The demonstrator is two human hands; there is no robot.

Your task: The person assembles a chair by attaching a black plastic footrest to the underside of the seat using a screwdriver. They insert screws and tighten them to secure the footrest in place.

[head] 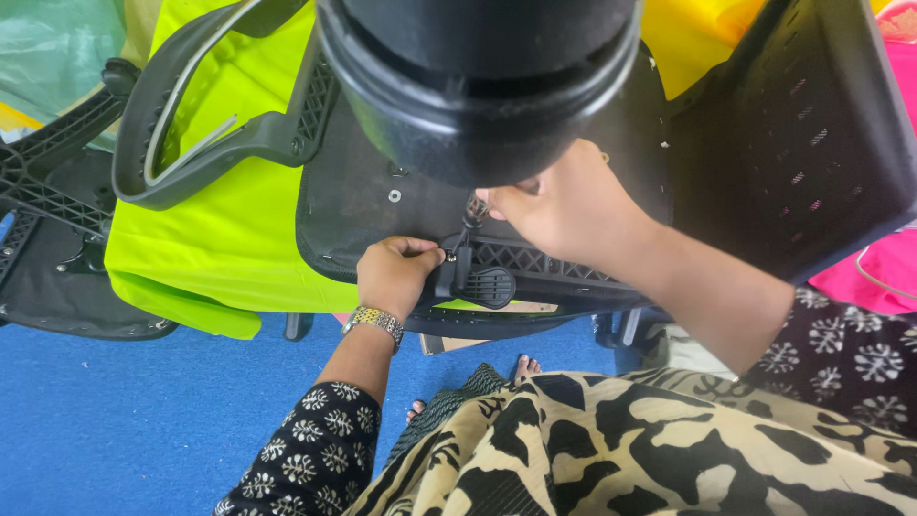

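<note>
Lap: patterned tan-and-black cloth (611, 449) fills the near edge, with black sleeves printed in white on both arms.
Left hand (396, 275): grip closed into a fist around the near edge of the seat underside (358, 205), knuckles up, just left of the lever; a metal watch (374, 321) sits on the wrist.
Right hand (564, 205): fingers pinched shut at the fingertips on a small dark screw or bolt (475, 208) just above the lever bracket; what exactly is pinched is too small to tell.
Lever: black paddle-shaped lever (489, 285) on a ribbed black bracket, between the two hands, at the near edge of the upturned seat.
Chair: lies overturned on the floor, underside toward the camera; the black round column cover (478, 86) stands up large in front and hides the far part of the seat.
Armrest: black looped armrest (205, 129) to the far left of the seat, resting over lime-green fabric (229, 229).
Backrest: black perforated backrest (812, 143) at far right.
Around: blue carpet (143, 420) underneath, a black star base (53, 210) at far left, pink cloth (879, 277) at right, bare toes (523, 365) near the lap.
</note>
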